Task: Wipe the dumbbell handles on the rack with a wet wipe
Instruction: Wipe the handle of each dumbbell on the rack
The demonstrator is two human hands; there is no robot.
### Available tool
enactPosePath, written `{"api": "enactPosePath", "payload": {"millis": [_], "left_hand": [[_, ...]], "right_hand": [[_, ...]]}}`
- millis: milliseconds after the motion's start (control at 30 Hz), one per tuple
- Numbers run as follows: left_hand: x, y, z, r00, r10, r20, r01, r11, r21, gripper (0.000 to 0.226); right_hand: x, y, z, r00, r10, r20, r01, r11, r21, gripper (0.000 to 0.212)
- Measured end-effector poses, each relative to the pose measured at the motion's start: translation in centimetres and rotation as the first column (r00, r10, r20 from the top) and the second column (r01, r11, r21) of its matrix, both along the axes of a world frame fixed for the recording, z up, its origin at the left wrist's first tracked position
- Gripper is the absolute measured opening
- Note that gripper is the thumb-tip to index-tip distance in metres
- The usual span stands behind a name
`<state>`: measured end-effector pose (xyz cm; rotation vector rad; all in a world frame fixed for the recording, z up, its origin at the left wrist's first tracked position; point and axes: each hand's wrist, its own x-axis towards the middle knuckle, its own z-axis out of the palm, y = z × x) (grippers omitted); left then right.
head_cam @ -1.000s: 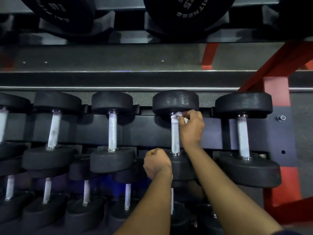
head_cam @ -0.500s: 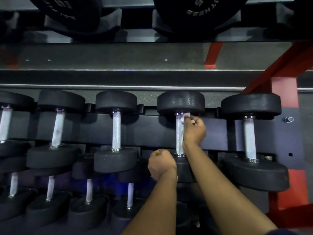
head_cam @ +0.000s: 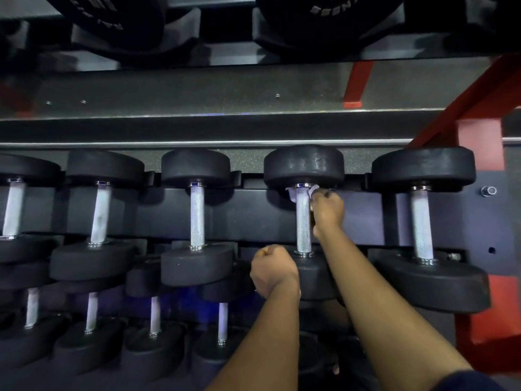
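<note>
A row of black dumbbells with knurled metal handles lies on the middle shelf of the rack [head_cam: 253, 215]. My right hand [head_cam: 327, 211] grips a white wet wipe [head_cam: 291, 194] wrapped behind the top of the fourth dumbbell's handle [head_cam: 303, 224], just under its far head [head_cam: 304, 165]. The wipe shows on both sides of the handle. My left hand [head_cam: 272, 270] is curled into a fist beside that dumbbell's near head [head_cam: 313, 275], and nothing shows in it.
Neighbouring dumbbells sit at the left [head_cam: 196, 215] and right [head_cam: 421, 224]. A lower row of smaller dumbbells [head_cam: 153, 314] lies beneath. Larger black weights [head_cam: 324, 21] rest on the shelf above. A red rack frame [head_cam: 479, 142] stands at the right.
My right hand has slid round to the right side of the handle, and the wipe now passes behind it. The view has drifted slightly. My left fist has stayed by the near head.
</note>
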<state>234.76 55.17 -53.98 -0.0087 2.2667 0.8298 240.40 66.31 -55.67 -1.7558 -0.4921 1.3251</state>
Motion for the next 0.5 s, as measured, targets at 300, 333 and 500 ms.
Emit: {"api": "enactPosePath", "payload": {"millis": [300, 333, 500], "left_hand": [[0.1, 0.0, -0.3, 1.0, 0.009, 0.004, -0.009, 1.0, -0.005, 0.028], [0.1, 0.0, -0.3, 1.0, 0.01, 0.002, -0.01, 1.0, -0.006, 0.028], [0.0, 0.0, -0.1, 1.0, 0.007, -0.018, -0.007, 1.0, -0.006, 0.027]], "right_hand": [[-0.7, -1.7, -0.1, 0.192, -0.024, 0.981, -0.772, 0.614, 0.166, 0.018], [-1.1, -1.7, 0.0, 0.033, -0.052, 0.998, -0.828, 0.558, 0.057, 0.013], [-3.5, -1.8, 0.7, -0.66, 0.099, 0.744, -0.694, 0.298, -0.655, 0.038]]}}
